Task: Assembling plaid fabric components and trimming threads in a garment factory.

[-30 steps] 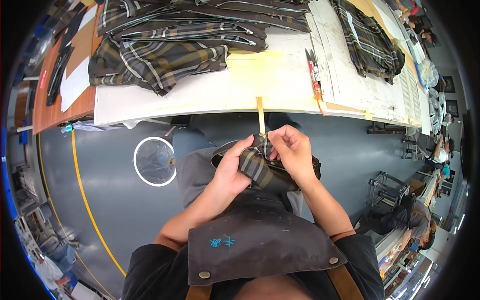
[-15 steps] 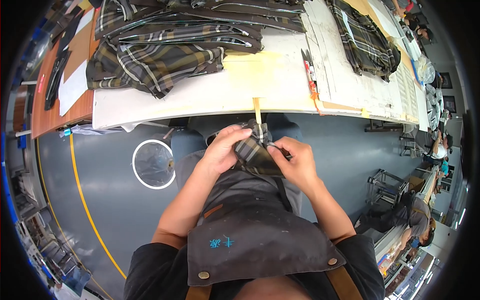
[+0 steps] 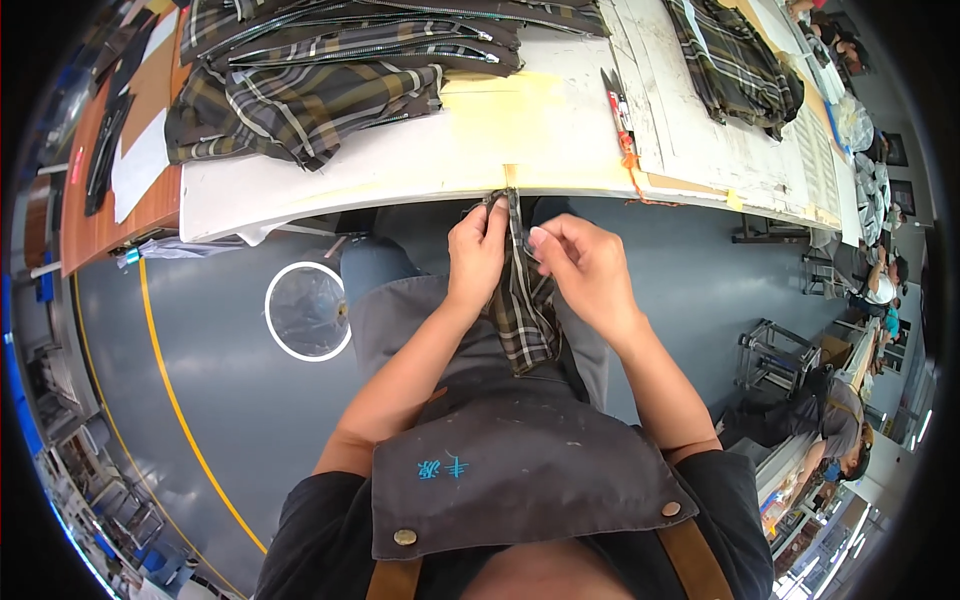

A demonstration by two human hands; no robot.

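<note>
A dark plaid fabric piece (image 3: 525, 335) hangs from the table's front edge over my lap, its upper end drawn into a narrow strip. My left hand (image 3: 477, 252) grips that upper end, thumb on top, right at the edge. Beside the fabric's right side, my right hand (image 3: 588, 268) has thumb and forefinger pinched together; anything between them is too small to make out. A narrow yellow strip (image 3: 511, 176) lies at the table edge just above the left thumb.
On the white table (image 3: 400, 165), zippered plaid garment pieces (image 3: 300, 110) are piled at left. Another plaid stack (image 3: 740, 75) lies at right. A red-handled pointed tool (image 3: 622, 125) rests between them. A white-rimmed bin (image 3: 308, 312) stands on the floor; a co-worker (image 3: 835, 430) is far right.
My left hand has moved up to the table edge with the fabric, which now hangs lengthwise instead of bunched. My right hand has shifted upward, its fingers now beside the fabric.
</note>
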